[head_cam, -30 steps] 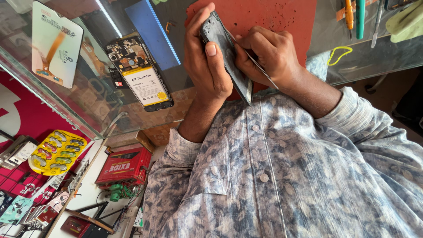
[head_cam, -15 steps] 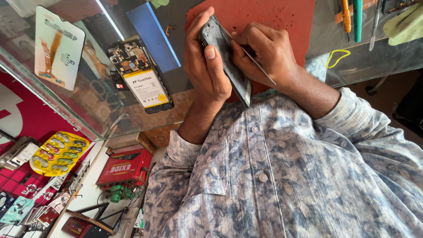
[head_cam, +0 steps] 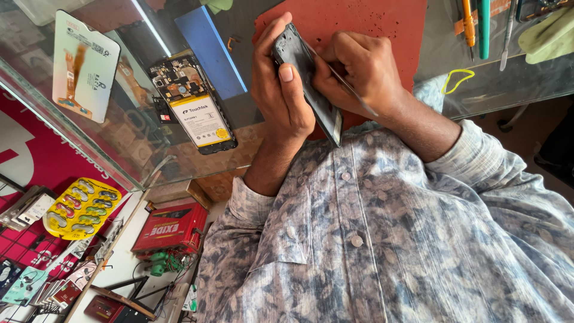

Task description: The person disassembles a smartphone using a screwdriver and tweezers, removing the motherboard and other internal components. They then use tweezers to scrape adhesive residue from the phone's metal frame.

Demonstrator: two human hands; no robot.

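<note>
1. The opened phone (head_cam: 194, 104), board and battery bare, lay on the glass counter (head_cam: 119, 149) to the left, so the stripping looked well advanced; work on the separated dark phone panel (head_cam: 293, 51) looked unfinished.
2. The left hand (head_cam: 278, 96) stood upright over the red mat (head_cam: 371, 18), fingers wrapped around the panel and thumb pressed on its face.
3. The right hand (head_cam: 365, 72), just right of it, pinched a thin metal tool (head_cam: 359, 98) against the panel's edge.

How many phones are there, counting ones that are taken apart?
2. One dark phone part is held up between the left hand and right hand. An opened phone with its battery showing lies on the glass counter. More may be hidden.
</note>
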